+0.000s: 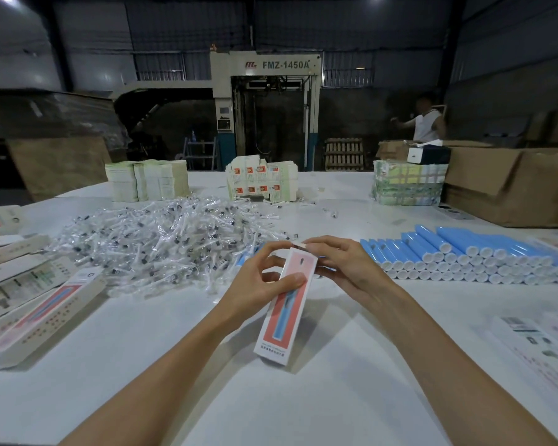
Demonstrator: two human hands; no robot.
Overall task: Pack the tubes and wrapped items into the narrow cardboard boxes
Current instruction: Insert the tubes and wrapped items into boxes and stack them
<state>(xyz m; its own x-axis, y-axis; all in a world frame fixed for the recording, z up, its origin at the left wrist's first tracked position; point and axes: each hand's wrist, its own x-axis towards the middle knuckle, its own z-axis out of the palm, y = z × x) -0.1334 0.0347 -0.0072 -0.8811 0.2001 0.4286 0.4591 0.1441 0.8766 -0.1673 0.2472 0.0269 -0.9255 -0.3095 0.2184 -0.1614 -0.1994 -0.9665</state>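
Observation:
A narrow cardboard box point(287, 304), white with a pink panel and a blue tube printed on it, stands tilted over the middle of the white table point(303, 407). My left hand point(258, 284) grips its upper part, thumb across the front. My right hand point(345, 268) holds the far end, fingertips pinching the small top flap. Behind the hands lies a big heap of clear-wrapped small items point(161, 243). To the right, blue tubes with white caps point(464, 255) are stacked in rows.
Several filled narrow boxes point(42, 310) lie at the left, printed sheets point(541, 342) at the right. Stacks of flat cartons point(261, 181) and bundles point(406, 181) stand at the back, beside large brown cartons point(509, 188). A person point(427, 120) stands far right behind the table.

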